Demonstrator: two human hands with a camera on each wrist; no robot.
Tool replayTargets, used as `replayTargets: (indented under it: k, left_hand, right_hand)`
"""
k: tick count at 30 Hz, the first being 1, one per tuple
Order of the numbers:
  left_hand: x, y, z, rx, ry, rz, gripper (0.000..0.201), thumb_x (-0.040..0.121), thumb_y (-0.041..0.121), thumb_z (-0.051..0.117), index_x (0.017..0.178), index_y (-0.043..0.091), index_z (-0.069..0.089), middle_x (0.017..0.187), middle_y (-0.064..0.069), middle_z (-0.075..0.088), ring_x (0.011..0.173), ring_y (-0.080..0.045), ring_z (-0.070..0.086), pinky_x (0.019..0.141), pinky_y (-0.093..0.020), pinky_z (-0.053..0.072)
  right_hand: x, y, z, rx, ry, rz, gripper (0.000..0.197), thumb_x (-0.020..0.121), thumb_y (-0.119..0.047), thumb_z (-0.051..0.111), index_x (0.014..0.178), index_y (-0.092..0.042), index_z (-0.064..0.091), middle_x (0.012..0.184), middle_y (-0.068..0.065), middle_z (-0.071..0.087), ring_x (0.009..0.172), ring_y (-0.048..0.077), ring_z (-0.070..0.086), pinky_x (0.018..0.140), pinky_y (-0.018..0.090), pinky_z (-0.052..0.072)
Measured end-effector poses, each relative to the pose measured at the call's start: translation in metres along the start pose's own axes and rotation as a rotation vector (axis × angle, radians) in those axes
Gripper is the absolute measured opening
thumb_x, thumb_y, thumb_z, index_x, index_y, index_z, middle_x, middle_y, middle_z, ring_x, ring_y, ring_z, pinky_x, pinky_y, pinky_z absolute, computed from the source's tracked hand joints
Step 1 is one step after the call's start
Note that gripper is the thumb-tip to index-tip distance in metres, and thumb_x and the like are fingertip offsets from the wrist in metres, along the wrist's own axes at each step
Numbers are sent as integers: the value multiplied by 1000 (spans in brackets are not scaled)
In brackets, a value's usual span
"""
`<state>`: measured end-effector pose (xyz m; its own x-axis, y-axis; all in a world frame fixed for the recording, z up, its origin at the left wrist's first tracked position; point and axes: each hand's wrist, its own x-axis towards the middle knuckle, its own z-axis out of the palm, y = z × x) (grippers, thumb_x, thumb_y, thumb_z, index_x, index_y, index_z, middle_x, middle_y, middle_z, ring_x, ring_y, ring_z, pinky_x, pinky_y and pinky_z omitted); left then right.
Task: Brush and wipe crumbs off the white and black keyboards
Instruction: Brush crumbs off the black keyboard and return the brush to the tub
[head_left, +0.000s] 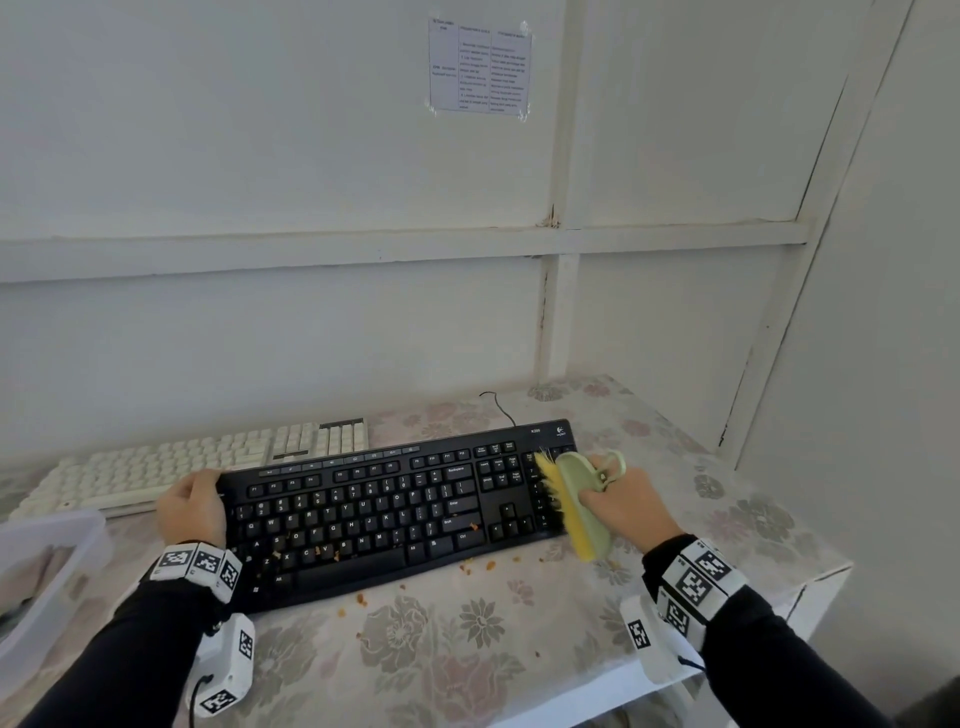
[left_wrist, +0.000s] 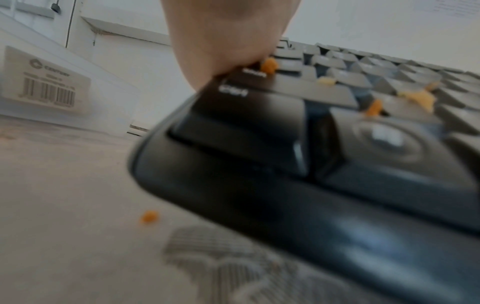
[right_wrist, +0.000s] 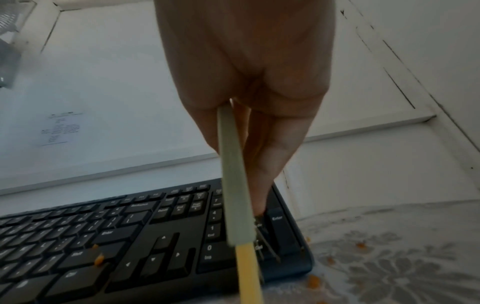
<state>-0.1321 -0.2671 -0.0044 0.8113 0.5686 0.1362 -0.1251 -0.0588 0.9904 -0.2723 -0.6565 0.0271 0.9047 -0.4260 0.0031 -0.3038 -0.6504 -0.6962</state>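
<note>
Though blurred, left hand (left_wrist: 223, 39) gripping black keyboard (left_wrist: 324, 164).

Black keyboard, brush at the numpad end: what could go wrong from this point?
1. The brush is over the numpad, but most crumbs lie among the lower-left keys; a short sweep might miss them.
2. Sweeping could push crumbs down between the keys of the black keyboard.
3. Crumbs already on the tablecloth may scatter further.

A white panelled wall (head_left: 260, 182) with horizontal and upright battens rises behind the table (head_left: 810, 582), whose floral cloth (head_left: 441, 649) covers its top. A printed sheet (head_left: 479, 65) is taped high on that wall, and a second white wall (head_left: 893, 312) meets it at the table's right end.
</note>
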Motion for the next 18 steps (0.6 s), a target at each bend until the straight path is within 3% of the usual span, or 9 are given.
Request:
replayTargets:
  k: [1, 3, 6, 8, 11, 14, 18]
  left_hand:
    - [0, 0, 0, 0, -4, 5, 15, 89, 11, 47, 84, 2, 58, 35, 21, 48, 56, -11, 39, 39, -9, 30]
    - [0, 1, 0, -2, -6, 7, 15, 89, 11, 47, 85, 2, 58, 34, 21, 48, 55, -12, 39, 42, -10, 31]
    - [2, -1, 0, 6, -4, 15, 15, 89, 10, 48, 85, 1, 58, 36, 19, 50, 56, -11, 39, 40, -8, 30]
    - [3, -2, 0, 9, -7, 24, 15, 89, 9, 47, 84, 0, 58, 41, 8, 53, 56, -11, 38, 38, -8, 29]
    - [3, -2, -1, 28, -16, 34, 16, 89, 9, 47, 83, -1, 58, 53, -1, 49, 56, -14, 38, 47, -14, 33]
    - [4, -2, -1, 28, -23, 20, 16, 88, 10, 47, 79, 2, 57, 60, -6, 45, 59, -17, 39, 54, -27, 31]
    - [2, 0, -1, 36, -23, 19, 16, 89, 10, 47, 81, 1, 57, 61, -6, 46, 57, -15, 39, 54, -27, 30]
  right_hand:
    - [-1, -1, -4, -3, -10, 33, 18, 84, -10, 54, 97, 2, 60, 67, 8, 49, 55, 16, 44, 49, 20, 36]
    - [-2, -7, -11, 64, 55, 10, 3, 86, -9, 55, 84, -6, 56, 63, 3, 46, 52, 12, 42, 48, 17, 34]
    - [-3, -17, -11, 161, 281, -310, 22, 90, -9, 55, 105, -25, 57, 73, 1, 60, 58, 12, 54, 50, 10, 42]
    - [1, -20, -5, 181, 340, -404, 31, 91, -8, 54, 120, -18, 58, 80, 4, 65, 64, 14, 58, 53, 12, 45]
    - [3, -19, 3, 44, 249, -306, 29, 91, -7, 51, 120, -10, 56, 75, 1, 58, 55, 4, 49, 48, 8, 40]
    - [3, -14, 3, -61, 102, -170, 19, 90, -6, 46, 104, -5, 59, 62, -1, 49, 49, 7, 42, 40, 10, 34]
    - [3, -16, -6, -49, 77, -44, 10, 88, -11, 49, 79, -6, 52, 57, 1, 43, 48, 10, 38, 40, 13, 31]
